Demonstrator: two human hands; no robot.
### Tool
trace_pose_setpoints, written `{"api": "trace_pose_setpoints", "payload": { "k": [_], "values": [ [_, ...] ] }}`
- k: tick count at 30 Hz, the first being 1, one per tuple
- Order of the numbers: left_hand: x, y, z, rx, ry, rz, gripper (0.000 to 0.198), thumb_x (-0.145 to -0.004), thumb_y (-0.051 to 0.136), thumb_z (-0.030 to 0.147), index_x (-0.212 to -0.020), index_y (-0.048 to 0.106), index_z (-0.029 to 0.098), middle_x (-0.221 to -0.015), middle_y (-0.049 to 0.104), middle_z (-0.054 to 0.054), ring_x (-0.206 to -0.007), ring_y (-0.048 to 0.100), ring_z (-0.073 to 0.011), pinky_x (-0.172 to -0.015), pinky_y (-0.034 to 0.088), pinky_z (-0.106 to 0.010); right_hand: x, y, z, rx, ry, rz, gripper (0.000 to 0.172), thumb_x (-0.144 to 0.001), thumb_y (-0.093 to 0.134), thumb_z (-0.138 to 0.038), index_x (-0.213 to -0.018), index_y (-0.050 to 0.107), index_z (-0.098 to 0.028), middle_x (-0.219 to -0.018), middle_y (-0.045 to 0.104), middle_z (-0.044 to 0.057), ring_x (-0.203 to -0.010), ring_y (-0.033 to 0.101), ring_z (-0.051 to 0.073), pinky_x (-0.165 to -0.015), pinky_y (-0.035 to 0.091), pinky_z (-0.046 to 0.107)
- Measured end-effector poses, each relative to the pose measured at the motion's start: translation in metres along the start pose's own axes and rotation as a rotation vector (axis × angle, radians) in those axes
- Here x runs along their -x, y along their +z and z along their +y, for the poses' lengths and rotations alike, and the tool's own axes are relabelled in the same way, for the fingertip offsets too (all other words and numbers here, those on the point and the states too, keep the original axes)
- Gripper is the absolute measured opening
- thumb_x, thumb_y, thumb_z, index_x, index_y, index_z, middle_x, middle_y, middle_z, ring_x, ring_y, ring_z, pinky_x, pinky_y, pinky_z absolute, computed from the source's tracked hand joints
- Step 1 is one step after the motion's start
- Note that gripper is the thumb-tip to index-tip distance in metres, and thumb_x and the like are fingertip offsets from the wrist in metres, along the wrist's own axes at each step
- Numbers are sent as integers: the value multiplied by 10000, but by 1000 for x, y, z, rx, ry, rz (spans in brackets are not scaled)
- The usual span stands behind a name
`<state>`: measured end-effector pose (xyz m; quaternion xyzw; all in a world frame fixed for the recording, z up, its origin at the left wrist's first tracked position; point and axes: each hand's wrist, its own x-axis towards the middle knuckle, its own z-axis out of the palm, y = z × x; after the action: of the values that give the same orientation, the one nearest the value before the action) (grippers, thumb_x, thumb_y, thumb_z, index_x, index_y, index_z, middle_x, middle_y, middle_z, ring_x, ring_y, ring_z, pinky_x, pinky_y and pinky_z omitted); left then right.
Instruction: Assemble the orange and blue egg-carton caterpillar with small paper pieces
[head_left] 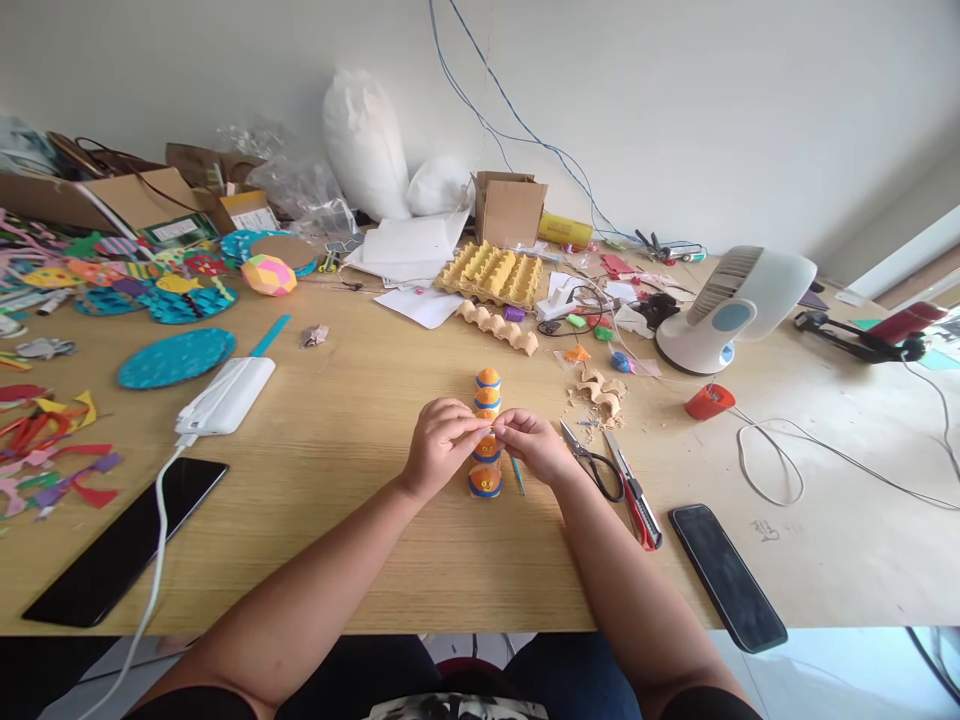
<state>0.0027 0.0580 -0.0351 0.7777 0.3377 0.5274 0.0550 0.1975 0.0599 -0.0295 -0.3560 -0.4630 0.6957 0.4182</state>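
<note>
A row of orange domes with blue rims runs away from me on the table, looking like a caterpillar; the nearest dome bears a small yellow face. Above the middle of this row, my left hand and my right hand meet with fingertips pinched close together. Something small and pale seems to sit between the fingertips, too tiny to name. The hands cover part of the row. A thin blue stick lies just right of the domes, beneath my right hand.
Right of my hands lie scissors and a red utility knife, then a phone. Yellow egg trays and a fan stand farther back. At left are a white power bank, a tablet and coloured scraps.
</note>
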Motion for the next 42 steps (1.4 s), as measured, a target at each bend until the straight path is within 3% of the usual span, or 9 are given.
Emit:
{"api": "trace_pose_setpoints", "payload": {
  "k": [5, 12, 16, 20, 27, 35, 42],
  "values": [
    [1, 0, 0, 26, -14, -6, 207, -883, 752, 269, -1089, 748, 251, -903, 717, -23, -892, 635, -177, -839, 508, -350, 0, 0, -2, 11, -1, 6, 375, -700, 874, -475, -837, 689, -179, -646, 604, -29, -556, 466, 80, -503, 269, 218],
    [-1, -1, 2, 39, -28, -7, 57, -909, 719, 261, -923, 773, 250, -812, 719, -11, -871, 634, -179, -826, 499, -353, 2, 3, -5, -24, 18, 3, 360, -669, 905, -446, -823, 717, -181, -707, 629, -25, -633, 539, 84, -622, 408, 224],
    [0, -1, 1, 76, -49, -15, 115, -895, 737, 288, -1001, 772, 259, -863, 727, -20, -898, 633, -188, -850, 504, -364, 2, 3, -5, -39, 23, 16, 364, -651, 915, -440, -811, 718, -179, -728, 638, -20, -639, 544, 78, -617, 399, 214],
    [-1, -2, 2, 209, -127, -39, 165, -944, 669, 283, -1080, 759, 264, -939, 727, -34, -945, 637, -188, -888, 511, -362, 2, 2, -6, -50, 15, 26, 355, -657, 909, -428, -796, 705, -174, -712, 629, -15, -609, 516, 76, -543, 325, 208],
    [-4, -3, 2, 376, -292, -103, 101, -919, 706, 323, -950, 763, 244, -933, 720, -34, -961, 649, -187, -931, 512, -358, 1, -1, -7, -53, -13, -15, 343, -687, 855, -427, -822, 661, -178, -605, 609, -11, -489, 356, 63, -479, 162, 225],
    [-3, -3, 3, 367, -267, -125, 133, -913, 713, 358, -956, 762, 242, -934, 725, -46, -965, 650, -200, -933, 512, -385, 1, 0, -8, -21, -9, -7, 312, -723, 807, -432, -790, 629, -184, -599, 603, -20, -466, 296, 57, -488, 146, 240],
    [-1, -2, 2, 260, -190, -95, 153, -869, 762, 318, -991, 745, 227, -960, 723, -46, -973, 646, -202, -911, 515, -379, 0, 0, -5, 86, -41, -10, 326, -761, 777, -477, -798, 630, -188, -622, 607, -17, -498, 356, 75, -502, 209, 243]
  ]
}}
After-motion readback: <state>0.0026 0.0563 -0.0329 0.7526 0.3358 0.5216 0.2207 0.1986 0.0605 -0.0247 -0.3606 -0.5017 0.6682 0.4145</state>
